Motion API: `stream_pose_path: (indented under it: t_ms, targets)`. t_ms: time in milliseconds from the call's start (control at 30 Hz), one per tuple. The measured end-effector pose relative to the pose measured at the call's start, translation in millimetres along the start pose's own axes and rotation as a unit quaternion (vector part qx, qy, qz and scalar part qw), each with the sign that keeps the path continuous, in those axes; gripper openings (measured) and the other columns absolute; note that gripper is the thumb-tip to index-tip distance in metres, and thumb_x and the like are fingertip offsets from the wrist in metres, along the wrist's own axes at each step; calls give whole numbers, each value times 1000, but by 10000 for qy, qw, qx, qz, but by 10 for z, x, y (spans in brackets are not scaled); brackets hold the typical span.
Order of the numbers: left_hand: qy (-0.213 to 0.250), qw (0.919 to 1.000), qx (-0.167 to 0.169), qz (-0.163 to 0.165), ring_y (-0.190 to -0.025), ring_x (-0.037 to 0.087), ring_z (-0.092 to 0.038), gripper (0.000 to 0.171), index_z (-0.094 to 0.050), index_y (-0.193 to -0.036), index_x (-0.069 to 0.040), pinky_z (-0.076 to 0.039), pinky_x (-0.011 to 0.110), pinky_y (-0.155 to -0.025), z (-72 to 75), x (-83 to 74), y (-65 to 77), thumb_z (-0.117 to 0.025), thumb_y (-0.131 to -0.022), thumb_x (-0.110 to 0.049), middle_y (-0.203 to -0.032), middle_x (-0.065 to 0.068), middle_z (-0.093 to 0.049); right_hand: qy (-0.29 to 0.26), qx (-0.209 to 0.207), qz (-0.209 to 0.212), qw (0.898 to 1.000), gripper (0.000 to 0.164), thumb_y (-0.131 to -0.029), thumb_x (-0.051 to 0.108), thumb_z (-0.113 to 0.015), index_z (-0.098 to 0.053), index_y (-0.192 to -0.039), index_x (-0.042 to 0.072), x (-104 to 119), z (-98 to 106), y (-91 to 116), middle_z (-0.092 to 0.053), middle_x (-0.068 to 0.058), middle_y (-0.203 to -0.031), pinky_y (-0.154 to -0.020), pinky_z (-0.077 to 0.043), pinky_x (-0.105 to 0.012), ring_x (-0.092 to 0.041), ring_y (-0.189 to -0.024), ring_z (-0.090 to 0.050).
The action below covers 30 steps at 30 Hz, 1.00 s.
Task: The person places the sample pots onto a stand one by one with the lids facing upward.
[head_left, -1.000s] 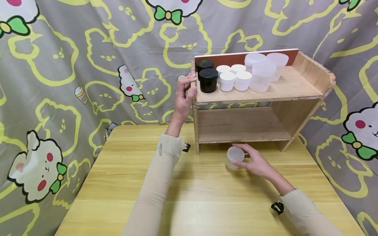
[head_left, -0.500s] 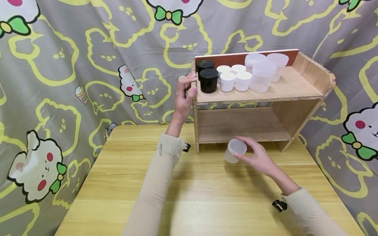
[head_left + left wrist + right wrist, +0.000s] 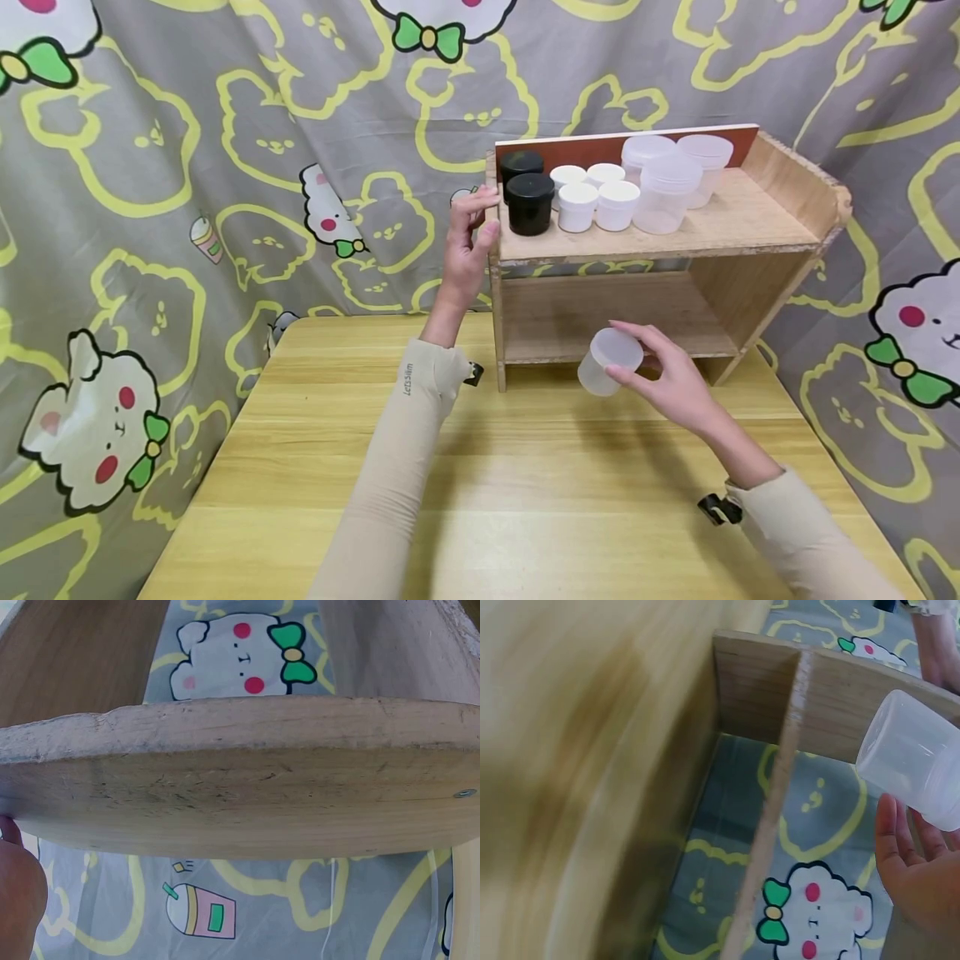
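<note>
My right hand (image 3: 678, 387) holds a translucent plastic jar (image 3: 597, 375) with a frosted lid between thumb and fingers. The jar hangs tilted above the table, in front of the lower board of a small wooden shelf (image 3: 660, 250). In the right wrist view the jar (image 3: 911, 754) lies across the fingers of the right hand (image 3: 922, 877). At the shelf's left side panel my left hand (image 3: 467, 246) grips the edge, fingers above and thumb lower. The left wrist view shows that panel (image 3: 247, 787) close up, with part of the left hand (image 3: 19, 900) at the left.
On the shelf's top board stand black jars (image 3: 529, 206), several small white jars (image 3: 577, 208) and larger translucent jars (image 3: 663, 200). The shelf stands at the back of a wooden table (image 3: 360, 433). A patterned grey curtain (image 3: 262, 167) hangs behind and at the sides.
My right hand has lifted the translucent jar off the table, up and slightly to the right, and the jar has tilted. My left hand has stayed at the shelf's side.
</note>
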State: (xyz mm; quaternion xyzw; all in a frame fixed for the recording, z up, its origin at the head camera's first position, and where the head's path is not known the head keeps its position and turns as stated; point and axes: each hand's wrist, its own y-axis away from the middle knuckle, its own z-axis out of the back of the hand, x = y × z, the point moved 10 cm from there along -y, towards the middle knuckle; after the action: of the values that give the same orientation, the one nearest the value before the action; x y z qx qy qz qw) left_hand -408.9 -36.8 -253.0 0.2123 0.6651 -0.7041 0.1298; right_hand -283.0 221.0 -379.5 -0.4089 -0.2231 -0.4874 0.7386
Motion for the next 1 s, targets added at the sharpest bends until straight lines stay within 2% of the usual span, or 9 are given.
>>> stream_pose_path:
  t_ms: [533,733,1000]
  targets:
    - [8,10000,5,3,-147,41,-41,36,-53,-126,7,-38,44,-122,-8,2,3,-53,-97,-15,-136,32,-51,-225,-482,113,9985,62,-91,6,-77,-57,-148,19,320,393,-147,-60,4,-123,-87,-49,-6,-1,-101,-61]
    - [14,10000,-9,22,-147,42,-41,35,-53,-126,7,-38,44,-122,-1,8,9,-53,-97,-13,-136,31,-51,-357,-701,278,9965,61,-91,1,-75,-57,-148,14,462,568,-204,-60,10,-123,-85,-49,-7,-4,-101,-61]
    - [51,10000,20,34,-147,42,-40,35,-53,-126,7,-36,45,-123,-2,1,8,-53,-97,-14,-136,31,-50,-443,-981,465,9931,60,-92,-3,-71,-56,-148,8,606,835,-252,-61,11,-123,-83,-49,-8,-6,-101,-61]
